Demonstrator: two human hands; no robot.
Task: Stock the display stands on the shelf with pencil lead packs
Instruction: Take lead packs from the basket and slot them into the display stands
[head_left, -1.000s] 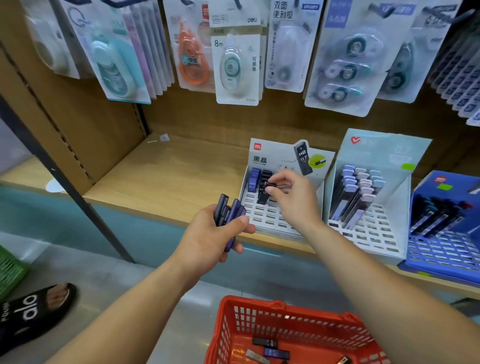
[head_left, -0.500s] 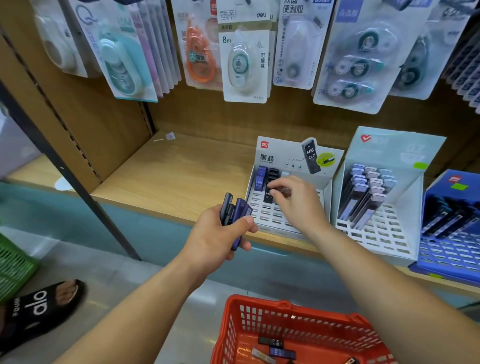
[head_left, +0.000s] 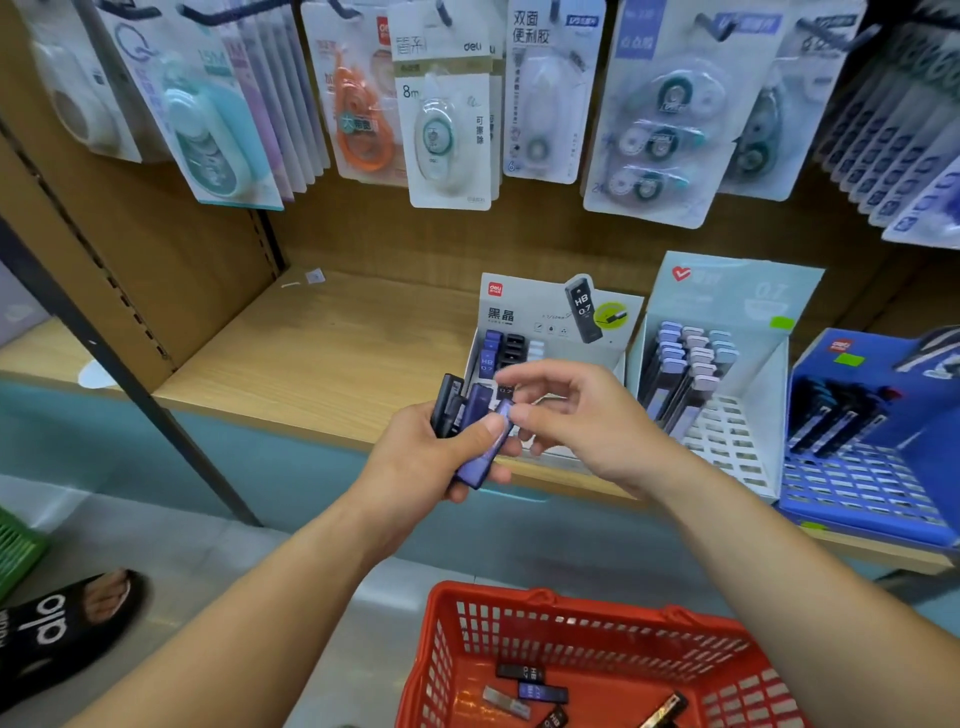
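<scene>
Your left hand (head_left: 415, 462) is gripping bundle of lead packs (head_left: 478, 402), thumb clamping purple one, just in front of white display stand (head_left: 550, 312). Your right hand (head_left: 592, 421) is hovering at its top end, fingers curled; pinching or not, cannot tell. Packs are looking slim, flat, dark and purple; likely light, stiff, slick. Try pinching one by flat sides near top. More are lying in red basket (head_left: 613, 608).
</scene>
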